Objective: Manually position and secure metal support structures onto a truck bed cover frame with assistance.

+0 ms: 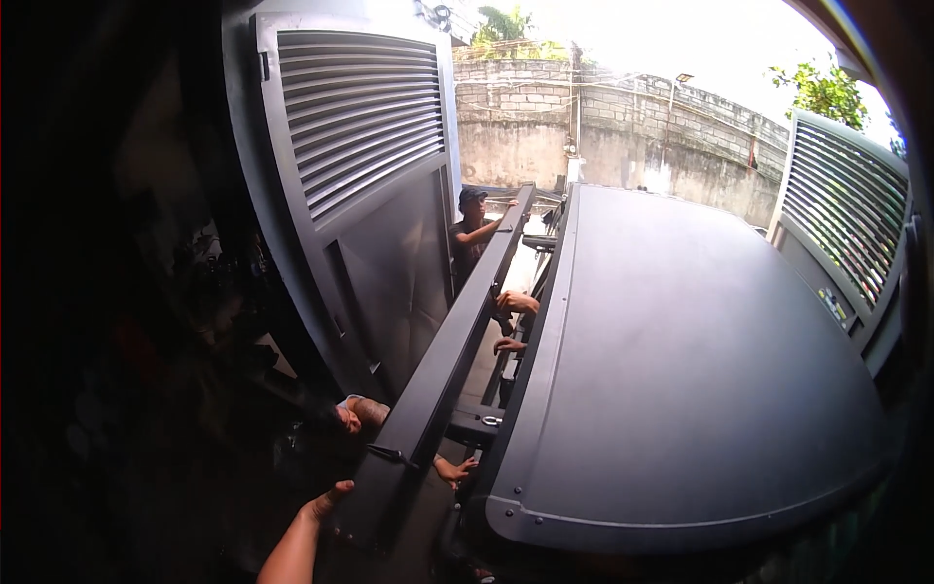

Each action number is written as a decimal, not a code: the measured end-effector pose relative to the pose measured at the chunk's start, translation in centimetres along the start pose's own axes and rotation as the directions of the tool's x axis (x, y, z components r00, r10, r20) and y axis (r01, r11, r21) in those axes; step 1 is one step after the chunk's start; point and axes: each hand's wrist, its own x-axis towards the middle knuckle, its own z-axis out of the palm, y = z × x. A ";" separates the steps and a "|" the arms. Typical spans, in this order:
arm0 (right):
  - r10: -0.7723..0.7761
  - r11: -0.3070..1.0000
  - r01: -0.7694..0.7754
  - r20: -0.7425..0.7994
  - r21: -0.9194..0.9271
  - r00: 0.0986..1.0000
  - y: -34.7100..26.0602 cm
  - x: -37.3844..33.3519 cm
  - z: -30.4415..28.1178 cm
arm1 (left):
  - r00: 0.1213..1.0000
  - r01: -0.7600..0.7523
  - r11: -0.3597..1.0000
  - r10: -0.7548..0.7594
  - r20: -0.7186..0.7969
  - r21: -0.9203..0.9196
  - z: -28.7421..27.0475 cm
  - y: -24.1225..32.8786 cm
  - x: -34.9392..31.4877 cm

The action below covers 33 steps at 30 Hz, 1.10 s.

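A long dark metal beam (433,389) runs from near me toward the far wall, slanting up to the right. My left hand (329,498) grips its near left edge, thumb on top, the other fingers hidden beneath. I cannot see my right hand. Beside the beam, on the right, lies a large dark flat cover (681,341) with a bolted rim. A small black handle (389,454) sticks up from the beam's near part. Another person's hand (453,471) is in the gap between beam and cover.
A capped person (474,229) holds the beam's far part. A second person (365,413) bends low at its left. Someone else's hands (518,302) reach into the gap. Louvred metal gates (365,127) flank the cover, with a block wall (516,107) behind.
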 end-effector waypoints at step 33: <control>0.297 0.771 -0.567 -0.951 0.291 -0.085 29.5 -9.3 -10.0 | 0.995 0.080 0.996 -0.082 -0.057 -0.034 2.0 1.0 -4.2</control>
